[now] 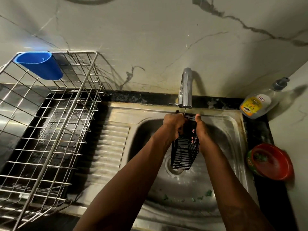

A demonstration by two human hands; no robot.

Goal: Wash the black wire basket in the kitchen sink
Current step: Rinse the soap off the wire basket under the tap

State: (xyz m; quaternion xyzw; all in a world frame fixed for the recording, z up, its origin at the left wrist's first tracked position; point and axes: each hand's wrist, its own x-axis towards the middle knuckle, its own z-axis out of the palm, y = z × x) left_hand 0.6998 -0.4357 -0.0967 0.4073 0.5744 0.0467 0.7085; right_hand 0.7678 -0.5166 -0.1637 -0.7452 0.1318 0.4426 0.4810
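Status: basket is centre frame, held up over the sink bowl. It hangs near-vertical, top end just under the tap spout, bottom end above the drain. We can't tell whether it touches the drain.

Hands:
- Left hand has its fingers curled round the upper left of the basket. There's a dark lump between the palms, and we can't tell if that's a scrub pad or just mesh.
- Right hand grips the right side, thumb up along the top edge, fingertips showing through the wires.

A thin stream looks to be falling from the spout onto the top end.

We judge this to be the rinse/scrub step, mid-task. To do it well:
- Use the right hand as the anchor and let the left do the rubbing — one fixed grip stops wet wire from slipping.
- Work top to bottom so runoff carries dirt to the drain.
- Turn the basket so each face and the wire crossings get under the stream; the flow is thin, so go slowly.
- Stay low in the bowl to limit splash.

Green scraps lie in the lower part of the bowl, so we shouldn't set the basket down on them. The rack at left looks like the obvious place to drain it after. Bottle is upper right, red bowl at right.
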